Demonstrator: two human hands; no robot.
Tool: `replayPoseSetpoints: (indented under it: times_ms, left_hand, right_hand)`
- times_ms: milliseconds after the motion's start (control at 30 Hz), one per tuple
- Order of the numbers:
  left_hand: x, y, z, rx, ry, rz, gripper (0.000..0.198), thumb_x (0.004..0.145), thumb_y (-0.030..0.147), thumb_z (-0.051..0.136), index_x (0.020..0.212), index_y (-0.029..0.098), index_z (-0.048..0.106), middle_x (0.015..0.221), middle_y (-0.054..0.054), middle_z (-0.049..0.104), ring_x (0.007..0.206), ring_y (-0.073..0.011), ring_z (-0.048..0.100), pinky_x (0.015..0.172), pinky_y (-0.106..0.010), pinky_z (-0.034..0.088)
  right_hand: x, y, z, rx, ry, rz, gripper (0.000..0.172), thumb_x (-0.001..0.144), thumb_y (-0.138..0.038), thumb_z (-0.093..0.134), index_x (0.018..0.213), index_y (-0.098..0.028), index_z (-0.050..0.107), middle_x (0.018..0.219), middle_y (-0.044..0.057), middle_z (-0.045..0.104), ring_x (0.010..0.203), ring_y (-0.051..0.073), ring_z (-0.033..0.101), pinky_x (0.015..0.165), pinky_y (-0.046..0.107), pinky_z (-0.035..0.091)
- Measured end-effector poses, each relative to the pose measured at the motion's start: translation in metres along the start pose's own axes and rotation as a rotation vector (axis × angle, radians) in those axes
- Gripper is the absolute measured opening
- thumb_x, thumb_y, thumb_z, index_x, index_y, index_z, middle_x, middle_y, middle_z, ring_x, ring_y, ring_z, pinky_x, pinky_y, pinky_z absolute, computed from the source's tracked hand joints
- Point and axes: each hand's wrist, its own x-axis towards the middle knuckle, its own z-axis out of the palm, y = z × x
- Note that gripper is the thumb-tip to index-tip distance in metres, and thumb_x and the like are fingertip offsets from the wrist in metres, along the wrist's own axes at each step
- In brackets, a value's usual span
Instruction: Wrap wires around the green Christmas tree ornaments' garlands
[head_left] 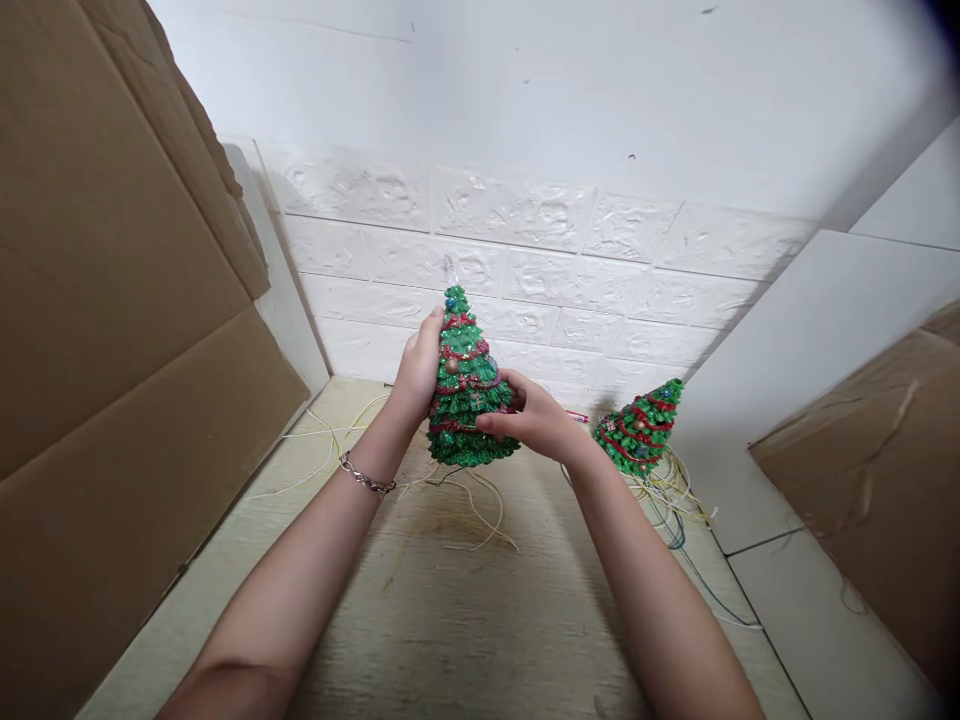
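A green glittery Christmas tree ornament point(466, 385) with red garlands, small baubles and a clear tip stands upright between my hands. Along its left side lies my left hand point(418, 368), wrapped round it with the fingers mostly hidden behind; a chain bracelet point(366, 478) circles that wrist. My right hand point(541, 418) grips the lower right side, thumb across the front. Thin white and yellow wires point(487, 505) show below the base; whether they join it I cannot tell. A second Christmas tree ornament point(641, 430) leans to the right, beyond my right wrist.
Under the second tree is a tangle of yellow, white and green wires point(667, 500). More wires point(330, 440) lie at left on the pale wooden tabletop point(450, 630). Cardboard point(112, 300) rises at left, another piece point(877, 470) at right. A white brick-pattern wall point(517, 210) closes the back.
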Motion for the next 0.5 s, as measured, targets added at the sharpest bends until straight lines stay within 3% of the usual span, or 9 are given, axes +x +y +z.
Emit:
replayPoseSetpoints:
  times_ms: [100,267,333,400,500]
  left_hand:
    - [0.005,-0.002,-0.008,0.144,0.049,0.086,0.045,0.081,0.059,0.049,0.057,0.021,0.045,0.045,0.001,0.044,0.043,-0.0114,0.041,0.043,-0.026,0.036]
    - [0.008,0.000,-0.013,0.012,-0.242,-0.092,0.043,0.087,0.057,0.039,0.069,0.020,0.053,0.060,-0.004,0.056,0.057,-0.0152,0.053,0.056,-0.029,0.045]
    - [0.006,0.001,-0.009,-0.054,-0.288,-0.122,0.043,0.088,0.056,0.034,0.073,0.020,0.054,0.066,-0.005,0.058,0.062,-0.0157,0.054,0.058,-0.029,0.045]
    - [0.003,-0.001,-0.004,-0.115,-0.255,-0.102,0.040,0.086,0.056,0.040,0.074,0.020,0.053,0.067,-0.004,0.056,0.062,-0.0145,0.053,0.057,-0.027,0.044]
    - [-0.001,-0.006,0.004,-0.157,-0.121,-0.027,0.032,0.075,0.048,0.063,0.076,0.018,0.054,0.069,0.000,0.054,0.063,-0.0109,0.051,0.060,-0.024,0.042]
  right_hand:
    - [-0.001,-0.003,0.003,-0.087,0.107,0.042,0.059,0.067,-0.041,0.073,0.119,-0.020,0.053,0.104,0.008,0.067,0.087,0.021,0.064,0.071,0.036,0.054]
    - [0.000,-0.006,0.013,-0.479,0.355,-0.027,0.060,0.061,-0.038,0.075,0.112,-0.014,0.054,0.103,0.013,0.065,0.095,0.027,0.061,0.078,0.039,0.050]
    - [0.003,-0.004,0.020,-0.579,0.421,-0.068,0.056,0.063,-0.035,0.073,0.110,-0.012,0.053,0.101,0.014,0.064,0.094,0.027,0.060,0.078,0.039,0.049]
    - [0.005,0.001,0.028,-0.660,0.476,-0.071,0.061,0.064,-0.035,0.072,0.114,-0.009,0.051,0.100,0.015,0.064,0.093,0.028,0.060,0.079,0.040,0.048]
    - [0.008,0.009,0.038,-0.797,0.570,-0.089,0.071,0.066,-0.038,0.071,0.123,-0.006,0.044,0.104,0.018,0.062,0.093,0.028,0.059,0.081,0.041,0.047]
